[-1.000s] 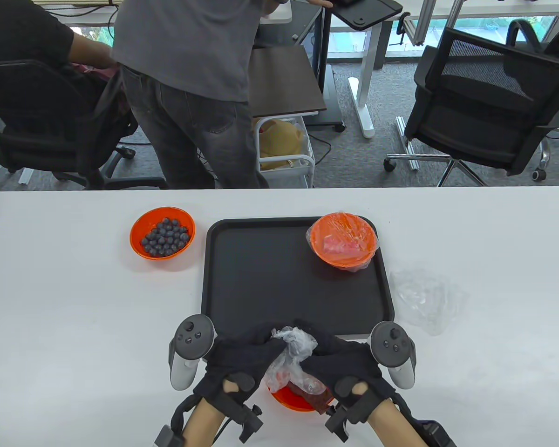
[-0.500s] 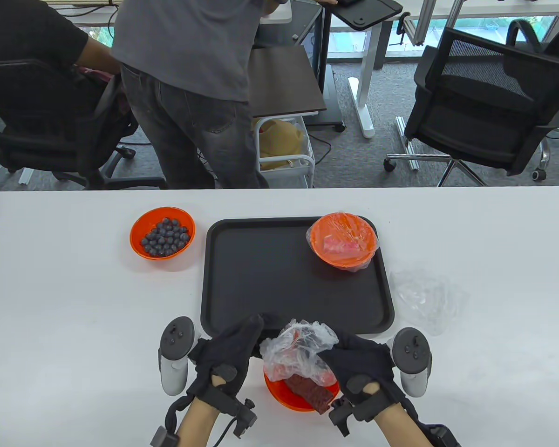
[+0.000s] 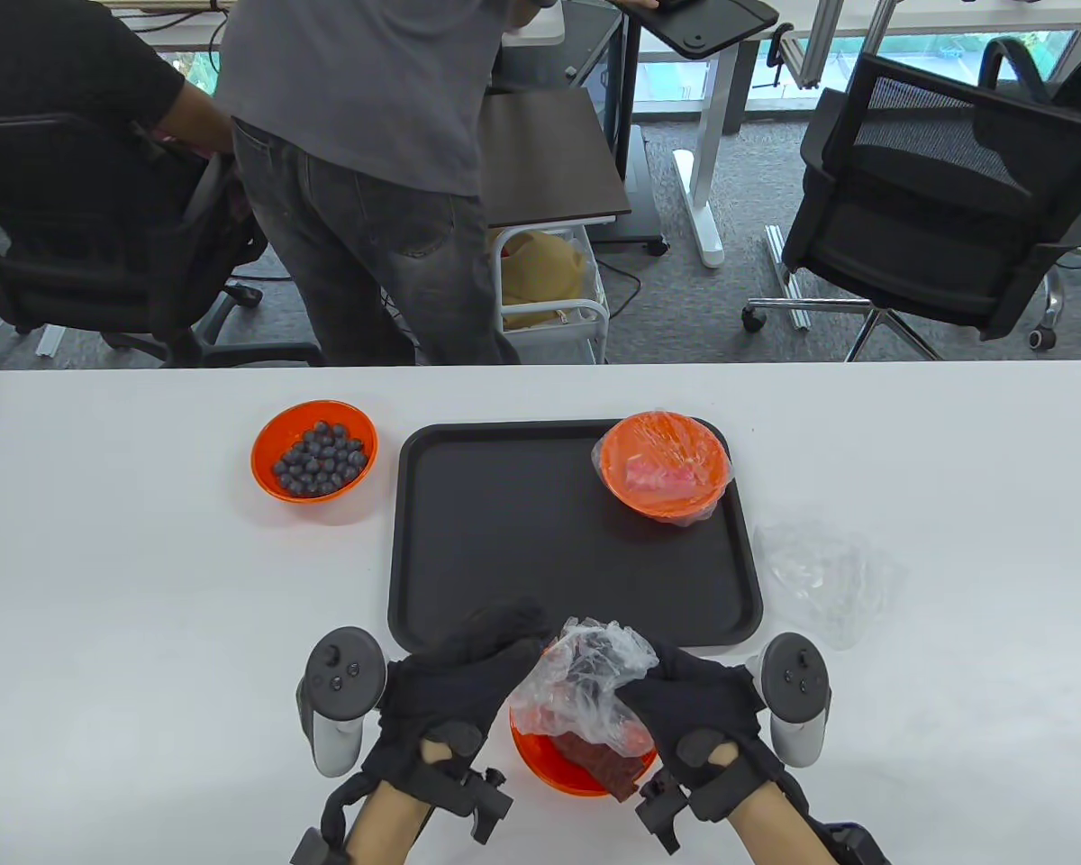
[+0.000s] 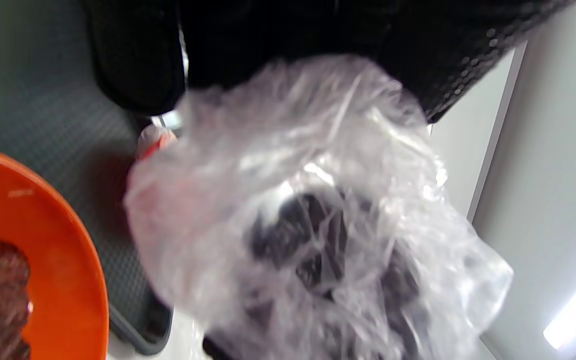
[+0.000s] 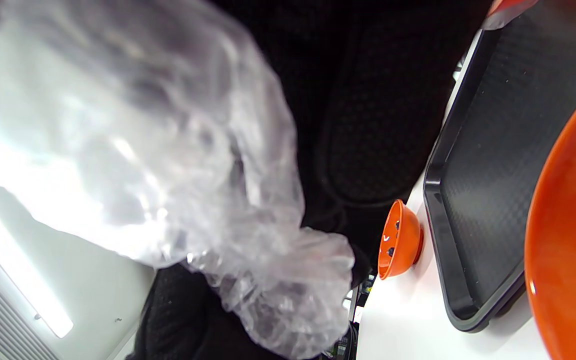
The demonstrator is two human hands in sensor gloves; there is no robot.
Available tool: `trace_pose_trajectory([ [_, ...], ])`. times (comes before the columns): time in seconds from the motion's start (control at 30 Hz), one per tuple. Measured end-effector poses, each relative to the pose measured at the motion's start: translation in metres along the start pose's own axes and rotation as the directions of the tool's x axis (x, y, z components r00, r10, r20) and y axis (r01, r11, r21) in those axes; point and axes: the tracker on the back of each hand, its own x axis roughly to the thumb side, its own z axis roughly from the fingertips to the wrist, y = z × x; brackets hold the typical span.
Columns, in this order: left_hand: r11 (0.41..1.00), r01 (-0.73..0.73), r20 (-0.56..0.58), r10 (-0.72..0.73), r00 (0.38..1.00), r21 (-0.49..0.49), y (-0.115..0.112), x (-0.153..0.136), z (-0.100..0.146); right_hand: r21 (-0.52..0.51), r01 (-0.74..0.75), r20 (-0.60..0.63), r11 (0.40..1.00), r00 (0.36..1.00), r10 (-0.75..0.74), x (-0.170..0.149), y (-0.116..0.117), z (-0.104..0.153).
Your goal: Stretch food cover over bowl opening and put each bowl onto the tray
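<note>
L hand: my left gloved hand (image 3: 455,685) pinches the left side of the crumpled clear plastic food cover (image 3: 585,680), fingers curled into the film.
R hand: my right gloved hand (image 3: 694,703) grips the cover's right side, fingers clamped on the plastic.
Cover: held up just over the near orange plastic bowl with dark red meat (image 3: 585,766), which sits at the tabletop's near edge, just short of the near rim of the black rectangular plastic tray (image 3: 504,541). Wrist cams show the film bunched and blurred, w/ dark glove fingers inside it.
Change: 1 s ago the cover was a tight wad w/ both hands together; half a sec ago the hands had spread and it ballooned open. Now L hand has come back in toward the film, cover about as open as before.
Meaning: I reckon I'm hunting for the elastic rim; the stretch over the bowl mouth isn't started yet.
Done: one orange bowl with pink food, already wrapped (image 3: 665,466), sits at the tray's far right corner.
Waiting: orange bowl of dark blue berries (image 3: 315,450), uncovered, off the tray's far left corner; spare clear cover (image 3: 824,572) lies off the tray's right edge.
</note>
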Motion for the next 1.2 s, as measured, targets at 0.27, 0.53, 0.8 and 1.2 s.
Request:
trace_pose_trajectory([
  [0.27, 0.996, 0.051, -0.046, -0.055, 0.997, -0.077, -0.02, 0.001, -0.003, 0.022, -0.017, 0.009, 1.0, 1.0, 0.017, -0.001, 0.002, 0.0],
  [0.53, 0.943, -0.317, -0.057, 0.323, 0.945, 0.1, 0.007, -0.015, 0.005, -0.045, -0.097, -0.033, 0.994, 0.995, 0.096, -0.008, -0.011, 0.004],
  [0.8, 0.92, -0.371, -0.073, 0.382, 0.921, 0.126, 0.011, -0.022, 0.006, -0.061, 0.038, -0.074, 0.997, 0.996, -0.043, -0.021, -0.016, 0.004],
  [1.2, 0.952, -0.306, -0.23, 0.304, 0.925, 0.03, -0.016, -0.041, 0.004, -0.191, 0.449, -0.011, 0.873, 0.888, -0.459, -0.025, -0.02, 0.01],
])
